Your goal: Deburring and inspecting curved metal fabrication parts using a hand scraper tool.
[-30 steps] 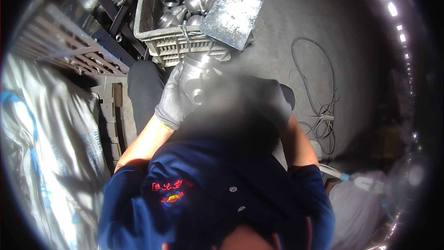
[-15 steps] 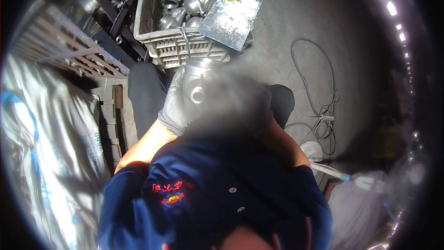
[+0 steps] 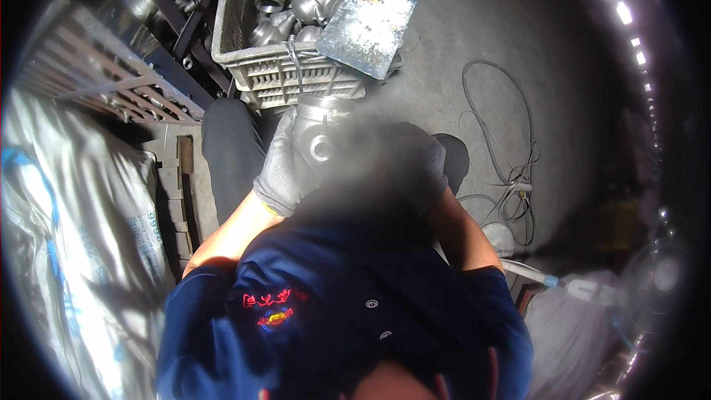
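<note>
A grey metal pipe fitting [image 3: 321, 120] stands upright before my body, its threaded mouth at the top and a round side port showing. My left hand [image 3: 283, 170], in a grey knit glove, is closed round its left side. My right hand [image 3: 426, 170], gloved too, is to the right of the fitting. A dark, smeary blur covers the middle of the view, hiding the right fingers and the fitting's lower right side. Whether the right hand touches the fitting or holds something cannot be made out.
Ahead is a pale plastic crate [image 3: 255, 78] with several metal fittings [image 3: 307, 6]; a scuffed metal sheet [image 3: 368, 27] rests on its near right corner. A metal rack [image 3: 159, 55] and white sacks [image 3: 96, 207] flank my left. Looped cable [image 3: 511, 170] lies on the floor at right.
My right hand has shifted slightly to the right, away from the fitting. The fitting has turned a little in my left hand, its side port now slightly higher and farther right.
</note>
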Motion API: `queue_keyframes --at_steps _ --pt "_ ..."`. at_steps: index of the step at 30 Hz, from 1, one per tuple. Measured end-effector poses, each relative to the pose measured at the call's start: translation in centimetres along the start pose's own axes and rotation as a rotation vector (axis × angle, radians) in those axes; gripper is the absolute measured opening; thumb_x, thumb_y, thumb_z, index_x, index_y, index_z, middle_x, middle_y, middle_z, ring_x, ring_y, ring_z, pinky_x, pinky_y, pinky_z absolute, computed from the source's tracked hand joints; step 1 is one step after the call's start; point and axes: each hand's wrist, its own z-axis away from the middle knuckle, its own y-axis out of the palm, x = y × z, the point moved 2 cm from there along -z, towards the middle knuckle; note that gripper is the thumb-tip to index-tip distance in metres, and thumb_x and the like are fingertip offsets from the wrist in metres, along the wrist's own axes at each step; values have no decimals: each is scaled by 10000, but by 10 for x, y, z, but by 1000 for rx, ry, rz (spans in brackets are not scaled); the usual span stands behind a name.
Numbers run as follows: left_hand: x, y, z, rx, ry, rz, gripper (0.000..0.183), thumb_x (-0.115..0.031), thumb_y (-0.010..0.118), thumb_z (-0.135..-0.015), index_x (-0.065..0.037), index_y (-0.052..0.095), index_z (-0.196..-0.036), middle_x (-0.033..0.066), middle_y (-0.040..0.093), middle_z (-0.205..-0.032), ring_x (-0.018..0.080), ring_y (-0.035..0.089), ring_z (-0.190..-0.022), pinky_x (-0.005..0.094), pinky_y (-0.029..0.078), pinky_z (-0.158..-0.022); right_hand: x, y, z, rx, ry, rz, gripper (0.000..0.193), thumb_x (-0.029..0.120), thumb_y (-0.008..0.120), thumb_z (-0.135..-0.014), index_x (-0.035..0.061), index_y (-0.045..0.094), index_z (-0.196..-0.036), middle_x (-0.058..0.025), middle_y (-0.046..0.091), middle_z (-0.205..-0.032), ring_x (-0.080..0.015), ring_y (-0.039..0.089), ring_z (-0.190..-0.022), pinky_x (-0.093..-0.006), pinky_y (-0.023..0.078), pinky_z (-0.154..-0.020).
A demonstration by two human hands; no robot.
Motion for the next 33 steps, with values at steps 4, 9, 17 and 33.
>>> queue_keyframes --at_steps 4,9,17,33 --pt "-2 2 0 -90 6 48 559 -500 327 -923 -73 415 -1274 170 513 -1203 318 563 -1037 479 519 -803 1 -7 -3 83 109 -175 309 110 560 -803 173 620 -1100 -68 638 -880 -246 618 -758 -343 509 -672" --pt "-4 -6 -2 -6 15 -38 554 -500 314 -927 -80 423 -1273 145 541 -1177 307 579 -1016 484 514 -812 12 -11 -10 28 1 -240 304 74 574 -792 165 642 -1075 -81 646 -882 -248 629 -802 -342 511 -688" --pt "-4 7 0 -14 1 39 540 -485 328 -937 -95 384 -1305 140 484 -1253 282 524 -1099 482 470 -882 0 -20 -8 61 4 -341 318 82 583 -785 163 633 -1088 -94 641 -876 -269 627 -769 -357 504 -682" --pt "-9 15 -1 106 12 117 550 -442 382 -937 -32 363 -1304 190 478 -1242 314 527 -1090 450 468 -905 4 -13 -11 246 390 -840 354 54 579 -773 72 614 -1124 -83 663 -984 -153 639 -837 -271 488 -768"
